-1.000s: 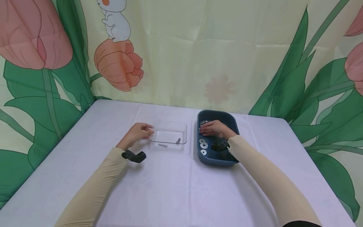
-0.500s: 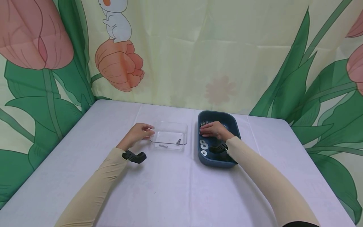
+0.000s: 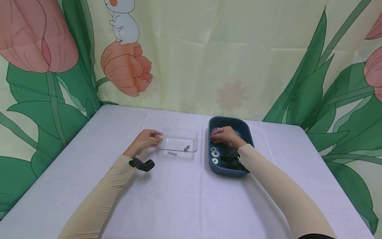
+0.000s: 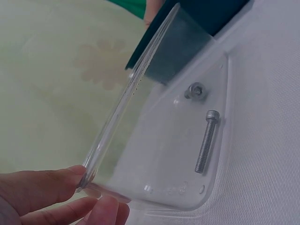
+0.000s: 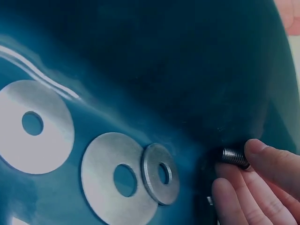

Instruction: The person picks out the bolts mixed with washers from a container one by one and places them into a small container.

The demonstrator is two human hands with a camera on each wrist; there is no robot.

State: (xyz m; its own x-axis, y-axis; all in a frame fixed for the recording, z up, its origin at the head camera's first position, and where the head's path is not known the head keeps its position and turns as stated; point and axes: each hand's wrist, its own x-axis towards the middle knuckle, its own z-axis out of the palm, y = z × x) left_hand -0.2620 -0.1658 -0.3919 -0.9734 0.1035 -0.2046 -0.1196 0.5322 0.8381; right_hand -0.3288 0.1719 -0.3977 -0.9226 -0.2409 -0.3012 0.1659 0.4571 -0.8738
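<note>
My left hand (image 3: 144, 142) holds the left side of a clear plastic box (image 3: 194, 139), thumb and fingers pinching its rim in the left wrist view. Inside lie a long socket-head screw (image 4: 206, 140) and another socket-head screw (image 4: 196, 91), seen nearly end-on. My right hand (image 3: 227, 136) reaches into a dark blue tray (image 3: 228, 171). Between its thumb and fingers is a threaded screw (image 5: 235, 158), whose head is hidden by the hand. Beside the hand lie a large flat washer (image 5: 35, 154), a second large washer (image 5: 101, 178) and a smaller washer (image 5: 152, 187) overlapping it.
More small metal parts (image 3: 216, 128) show beyond the right hand at the tray's far left. Box and tray stand apart on a white-covered table (image 3: 167, 199). A printed curtain (image 3: 191, 66) hangs behind the table's far edge.
The screw at the right in the clear box has turned a little and lies more slanted. My right hand has shifted slightly within the tray; the left hand keeps its place on the box.
</note>
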